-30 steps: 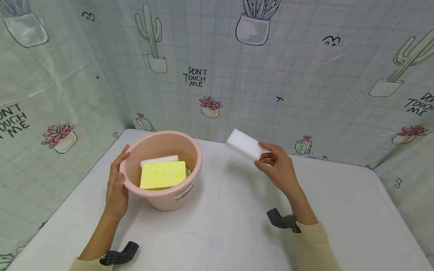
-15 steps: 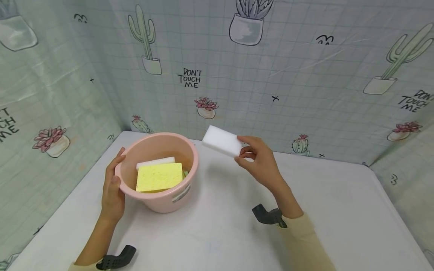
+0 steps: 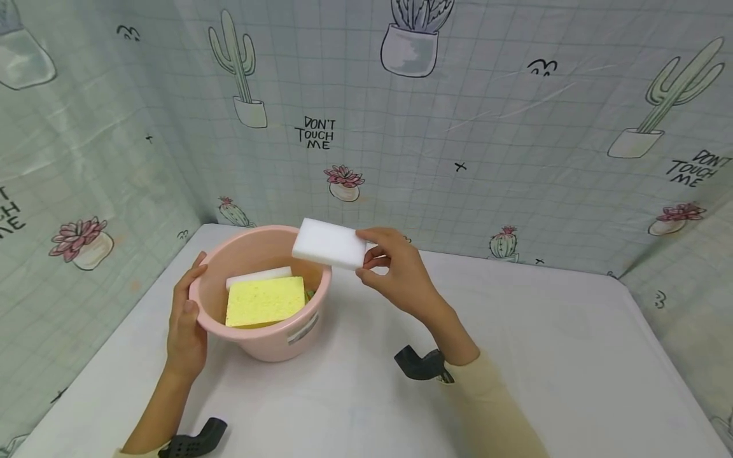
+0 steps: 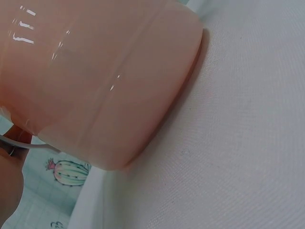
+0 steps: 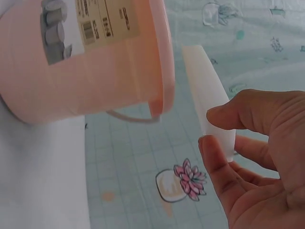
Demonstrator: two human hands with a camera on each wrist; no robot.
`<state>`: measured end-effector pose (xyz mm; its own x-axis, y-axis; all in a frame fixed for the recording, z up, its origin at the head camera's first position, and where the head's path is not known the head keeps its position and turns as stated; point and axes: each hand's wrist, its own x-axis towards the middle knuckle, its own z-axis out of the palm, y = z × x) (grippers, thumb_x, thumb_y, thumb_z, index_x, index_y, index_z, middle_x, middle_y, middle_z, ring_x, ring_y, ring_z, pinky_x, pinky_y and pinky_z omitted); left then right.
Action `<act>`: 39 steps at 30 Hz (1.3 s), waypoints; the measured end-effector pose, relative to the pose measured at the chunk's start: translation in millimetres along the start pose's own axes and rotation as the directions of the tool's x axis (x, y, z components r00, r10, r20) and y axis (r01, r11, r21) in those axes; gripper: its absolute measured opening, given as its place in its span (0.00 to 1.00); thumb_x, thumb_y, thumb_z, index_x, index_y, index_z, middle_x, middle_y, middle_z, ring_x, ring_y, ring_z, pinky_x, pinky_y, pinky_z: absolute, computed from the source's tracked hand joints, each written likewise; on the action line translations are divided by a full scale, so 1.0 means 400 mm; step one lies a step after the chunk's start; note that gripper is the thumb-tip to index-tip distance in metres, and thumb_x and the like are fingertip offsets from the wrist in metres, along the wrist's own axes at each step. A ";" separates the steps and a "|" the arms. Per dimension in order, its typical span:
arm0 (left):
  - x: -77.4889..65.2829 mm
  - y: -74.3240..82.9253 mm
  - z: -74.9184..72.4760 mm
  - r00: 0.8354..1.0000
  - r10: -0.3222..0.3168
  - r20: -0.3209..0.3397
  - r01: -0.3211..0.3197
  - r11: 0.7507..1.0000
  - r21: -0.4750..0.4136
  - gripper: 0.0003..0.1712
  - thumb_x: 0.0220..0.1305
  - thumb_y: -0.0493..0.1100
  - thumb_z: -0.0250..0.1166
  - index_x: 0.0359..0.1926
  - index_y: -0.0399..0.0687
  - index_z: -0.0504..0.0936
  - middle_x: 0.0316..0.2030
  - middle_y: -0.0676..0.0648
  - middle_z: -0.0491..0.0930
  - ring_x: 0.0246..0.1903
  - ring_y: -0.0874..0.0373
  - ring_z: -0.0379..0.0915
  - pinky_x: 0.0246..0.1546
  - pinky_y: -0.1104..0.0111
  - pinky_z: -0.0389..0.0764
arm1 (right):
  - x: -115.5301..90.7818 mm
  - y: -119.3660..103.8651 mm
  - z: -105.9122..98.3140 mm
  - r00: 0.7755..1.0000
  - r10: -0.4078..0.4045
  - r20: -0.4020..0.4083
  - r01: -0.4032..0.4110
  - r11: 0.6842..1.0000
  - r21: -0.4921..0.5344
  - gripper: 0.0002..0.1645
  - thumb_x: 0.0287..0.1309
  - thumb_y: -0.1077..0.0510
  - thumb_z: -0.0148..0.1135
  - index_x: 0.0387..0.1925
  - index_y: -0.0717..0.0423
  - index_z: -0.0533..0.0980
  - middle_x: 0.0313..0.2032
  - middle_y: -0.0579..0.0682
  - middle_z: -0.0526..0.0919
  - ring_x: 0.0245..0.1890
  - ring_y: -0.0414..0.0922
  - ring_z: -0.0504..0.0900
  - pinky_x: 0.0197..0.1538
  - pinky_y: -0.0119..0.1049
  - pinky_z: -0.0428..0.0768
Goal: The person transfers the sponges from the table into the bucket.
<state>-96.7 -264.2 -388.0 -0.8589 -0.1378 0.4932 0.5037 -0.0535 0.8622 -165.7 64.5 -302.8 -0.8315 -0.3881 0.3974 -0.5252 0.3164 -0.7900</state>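
Observation:
A pink bucket stands on the left of the white table, its mouth facing up. My left hand grips its left rim, fingers outside and thumb near the edge. Inside lie a yellow sponge and, behind it, a white block; something greenish is mostly hidden at their right. My right hand pinches one end of a white sponge block between thumb and fingers. In the head view that block overlaps the bucket's right rim; the right wrist view shows it apart from the rim.
A label is stuck on the bucket's side, and a thin handle hangs by the rim. A cactus-print cloth walls the back and sides of the white table. A dark wrist mount sits on the right forearm.
My right hand has carried the white sponge block leftward, from beside the bucket to over its right rim. The left hand keeps its grip on the bucket; the head view has shifted slightly.

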 end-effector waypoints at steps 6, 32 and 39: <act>0.001 -0.001 0.002 1.000 0.001 0.000 -0.001 1.000 0.006 0.30 0.70 0.50 0.47 0.69 0.43 0.60 0.73 0.45 0.47 0.71 0.50 0.43 0.62 0.74 0.61 | 0.015 -0.024 0.039 0.999 -0.018 0.046 0.017 1.000 0.020 0.34 0.47 0.73 0.68 0.59 0.63 0.72 0.56 0.55 0.71 0.39 0.43 0.80 0.45 0.30 0.80; 0.018 -0.021 0.003 0.999 0.043 0.013 -0.043 0.998 -0.055 0.29 0.70 0.49 0.49 0.67 0.42 0.62 0.73 0.44 0.48 0.72 0.51 0.38 0.66 0.71 0.56 | 0.073 -0.089 0.134 0.955 -0.065 0.290 0.107 0.985 -0.133 0.33 0.48 0.70 0.64 0.60 0.61 0.72 0.49 0.51 0.72 0.34 0.39 0.74 0.38 0.24 0.74; 0.011 -0.028 -0.002 0.999 0.034 0.007 -0.033 0.998 -0.049 0.29 0.69 0.50 0.49 0.67 0.43 0.62 0.73 0.44 0.48 0.72 0.51 0.38 0.66 0.71 0.55 | 0.082 -0.096 0.141 0.937 0.024 0.349 0.028 0.989 -0.144 0.32 0.49 0.69 0.64 0.60 0.61 0.72 0.43 0.49 0.74 0.36 0.39 0.75 0.38 0.24 0.75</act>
<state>-106.1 -264.8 -395.6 -0.8422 -0.1327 0.5226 0.5358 -0.0978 0.8387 -162.7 -9.2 -285.9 -0.7285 -0.6579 0.1909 -0.5692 0.4262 -0.7031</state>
